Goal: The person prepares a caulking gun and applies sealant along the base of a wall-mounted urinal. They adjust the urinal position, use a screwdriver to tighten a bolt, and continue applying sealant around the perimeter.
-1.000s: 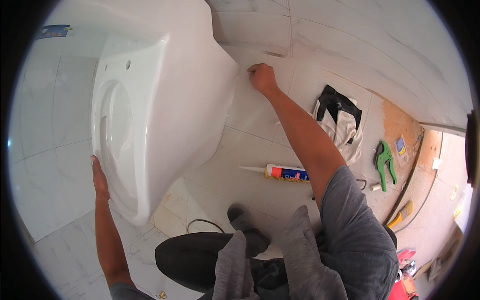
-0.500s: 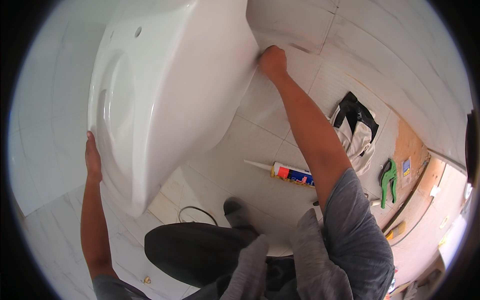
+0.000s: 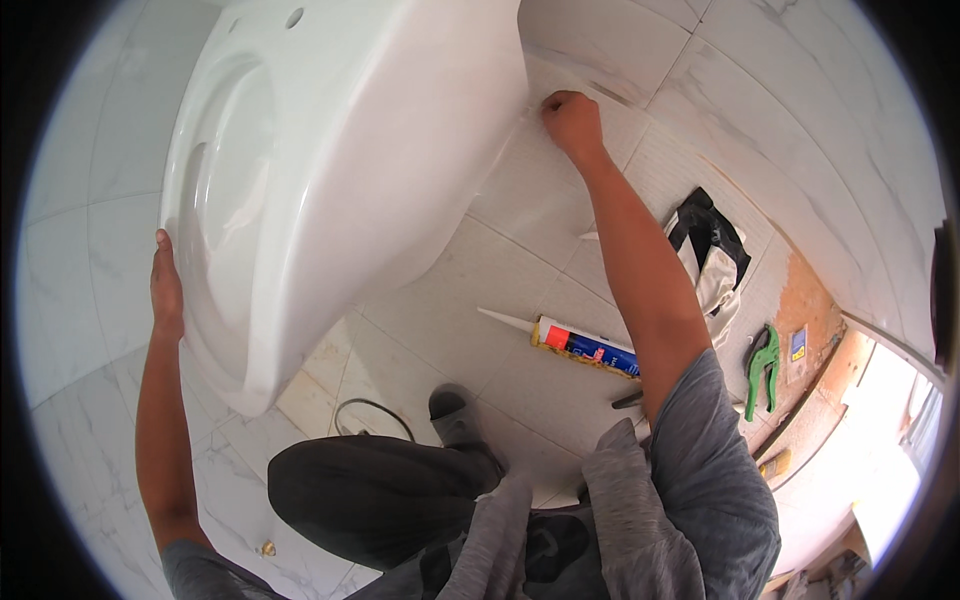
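Observation:
A glossy white toilet bowl (image 3: 340, 170) fills the upper left, its rim and round fixing hole facing up. My left hand (image 3: 168, 290) lies along the outer side of the rim, fingers stretched out against it. On the far side, near the foot of the bowl, my right hand (image 3: 574, 122) is closed with the fingers curled under. It sits just right of the bowl's lower edge, over the floor tiles; what it holds, if anything, is hidden. A sealant cartridge (image 3: 585, 345) with a white nozzle lies on the floor, partly covered by my right forearm.
Beyond my right arm lie a black and white cloth bundle (image 3: 712, 245), a green pipe cutter (image 3: 763, 370) and a brush (image 3: 775, 464). A thin dark hose (image 3: 375, 402) curves beside my knee. A small brass-coloured piece (image 3: 267, 548) rests at lower left. Tiled walls stand close by.
My right hand has moved slightly right, away from the bowl's edge. My left hand stays against the rim. The view has shifted a little.

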The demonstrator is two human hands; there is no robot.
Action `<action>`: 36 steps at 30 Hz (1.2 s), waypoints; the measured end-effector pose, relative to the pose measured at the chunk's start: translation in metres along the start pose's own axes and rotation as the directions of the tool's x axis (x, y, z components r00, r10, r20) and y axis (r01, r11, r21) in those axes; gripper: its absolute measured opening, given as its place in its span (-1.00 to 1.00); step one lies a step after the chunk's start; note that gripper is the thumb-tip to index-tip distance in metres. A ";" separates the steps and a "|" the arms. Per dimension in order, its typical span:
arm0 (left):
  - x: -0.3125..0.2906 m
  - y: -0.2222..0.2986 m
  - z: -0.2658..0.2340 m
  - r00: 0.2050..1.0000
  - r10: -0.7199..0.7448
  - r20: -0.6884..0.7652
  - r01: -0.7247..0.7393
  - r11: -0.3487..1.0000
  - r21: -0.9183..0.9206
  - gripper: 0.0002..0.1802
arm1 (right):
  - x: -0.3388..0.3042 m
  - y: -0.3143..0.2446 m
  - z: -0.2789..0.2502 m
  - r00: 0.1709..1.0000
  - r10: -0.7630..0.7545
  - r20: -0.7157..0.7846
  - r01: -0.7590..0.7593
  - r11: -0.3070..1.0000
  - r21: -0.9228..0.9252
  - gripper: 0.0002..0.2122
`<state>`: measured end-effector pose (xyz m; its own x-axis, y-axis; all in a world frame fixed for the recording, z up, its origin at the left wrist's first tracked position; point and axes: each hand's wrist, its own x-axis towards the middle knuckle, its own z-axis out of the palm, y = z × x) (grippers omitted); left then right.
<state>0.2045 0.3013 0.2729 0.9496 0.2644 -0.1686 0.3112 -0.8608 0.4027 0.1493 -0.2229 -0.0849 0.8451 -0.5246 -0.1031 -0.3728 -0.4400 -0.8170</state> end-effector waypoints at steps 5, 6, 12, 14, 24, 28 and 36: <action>0.000 0.001 -0.001 1.000 -0.011 -0.013 0.011 1.000 0.021 0.23 | -0.003 -0.016 -0.005 0.991 -0.112 0.078 0.127 0.967 -0.220 -0.81; 0.000 0.001 -0.001 1.000 -0.005 0.001 0.005 1.000 0.012 0.23 | 0.001 -0.019 -0.006 0.991 -0.091 0.095 0.112 0.962 -0.249 -0.81; -0.002 0.003 0.000 1.000 -0.015 -0.025 0.015 1.000 0.007 0.21 | 0.014 -0.030 -0.007 0.992 0.019 0.129 0.025 0.941 -0.337 -0.80; -0.003 0.005 0.001 0.999 0.011 -0.043 -0.010 1.000 0.024 0.21 | 0.013 -0.030 -0.009 0.989 0.042 0.144 0.009 0.942 -0.334 -0.80; -0.002 0.004 0.000 0.999 -0.018 -0.027 0.017 1.000 -0.026 0.19 | 0.021 -0.013 -0.014 0.973 -0.114 0.201 0.158 0.964 -0.216 -0.83; -0.003 0.004 0.000 1.000 -0.013 -0.010 0.012 0.997 -0.072 0.17 | 0.025 -0.026 -0.010 0.986 -0.008 0.165 0.066 0.934 -0.352 -0.77; -0.002 0.005 -0.001 0.999 -0.038 -0.008 0.037 0.998 -0.057 0.18 | 0.042 -0.042 -0.019 0.903 0.287 0.320 -0.204 0.942 -0.267 -0.64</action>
<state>0.2042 0.2974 0.2762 0.9375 0.3000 -0.1764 0.3478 -0.8245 0.4464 0.1928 -0.2403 -0.0445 0.7787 -0.3666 -0.5092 -0.6263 -0.5019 -0.5965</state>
